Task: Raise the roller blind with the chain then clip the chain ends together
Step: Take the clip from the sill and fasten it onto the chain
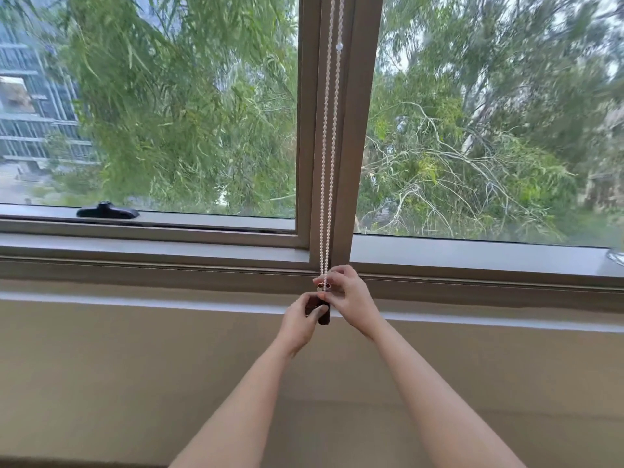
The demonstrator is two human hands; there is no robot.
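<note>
A white beaded chain (328, 146) hangs in two strands down the window's middle post (351, 130), with a clear stopper bead (339, 46) high on the right strand. The roller blind itself is out of view above the frame. At the chain's lower end, just below the sill, a dark brown clip (323, 312) is gripped by my left hand (300, 322) from the left. My right hand (347, 295) pinches the chain strands at the clip's top between thumb and fingers. The clip's jaws are mostly hidden by my fingers.
A black window handle (107, 211) lies on the lower frame of the left pane. A grey sill (152, 251) runs across, with a beige wall (135, 366) below it. Trees and a building show through the glass.
</note>
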